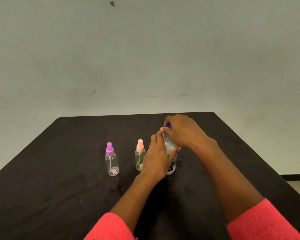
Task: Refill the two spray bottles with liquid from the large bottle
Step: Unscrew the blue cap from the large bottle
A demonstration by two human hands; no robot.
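The large clear bottle (171,149) stands upright on the dark table (59,170), right of centre. My left hand (158,158) grips its body from the left side. My right hand (182,130) is curled over its top, fingers pinching the blue cap (168,126), which shows just above the neck. A small clear spray bottle with a purple sprayer (111,160) stands upright at the left. Close beside my left hand stands a greenish spray bottle with a pink sprayer (139,155). Both spray bottles look nearly empty and have their sprayers on.
The table's far edge (137,114) meets a pale wall. Faint wet smears mark the tabletop (117,186) in front of the purple-topped bottle. My pink sleeves (263,222) sit at the near edge.
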